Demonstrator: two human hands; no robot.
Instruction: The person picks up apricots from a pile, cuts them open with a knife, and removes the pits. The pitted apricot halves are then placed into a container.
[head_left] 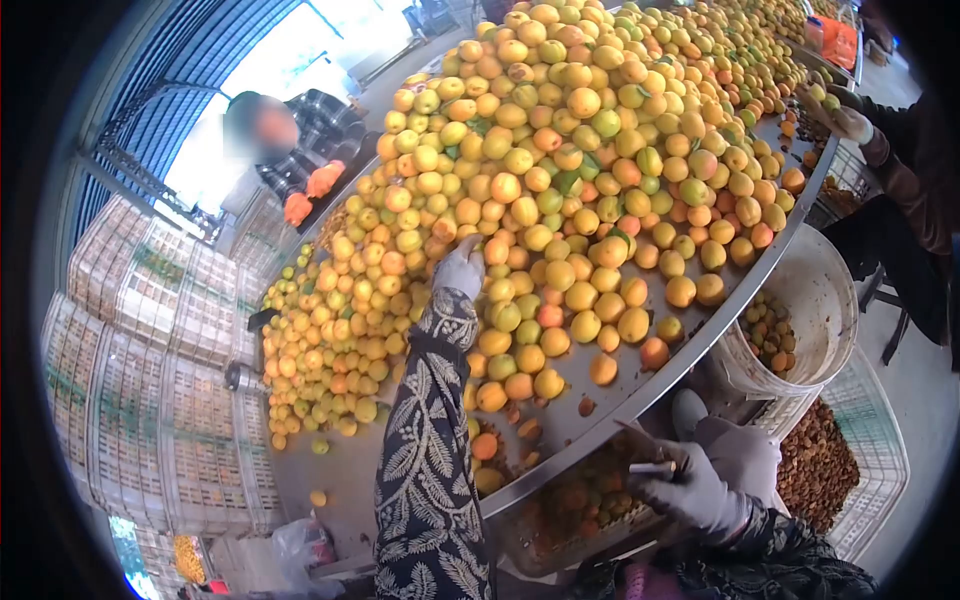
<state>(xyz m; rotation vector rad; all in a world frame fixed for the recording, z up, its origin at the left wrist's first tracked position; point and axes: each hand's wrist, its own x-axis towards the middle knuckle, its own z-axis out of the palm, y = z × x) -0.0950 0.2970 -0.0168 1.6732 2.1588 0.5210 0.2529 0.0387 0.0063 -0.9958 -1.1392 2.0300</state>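
Note:
A large heap of yellow and orange fruits (pixel 560 150) covers the metal table (pixel 600 425). My left hand (pixel 460 270), in a light grey glove, reaches into the middle of the heap with its fingers against the fruits; what it holds, if anything, is hidden. Near the table's front edge, my right hand (pixel 692 488), in a grey glove, is closed around a small knife-like tool (pixel 652 467). Under that hand, beyond the table's rim, is a crate (pixel 560 530) with fruits in it.
A white bucket (pixel 830 290) with fruits stands right of the table, above a crate of brown pits (pixel 815 465). Stacked crates (pixel 170 400) line the left. One person (pixel 320 130) is across the table; another person's gloved hand (pixel 850 125) holds fruit at the upper right.

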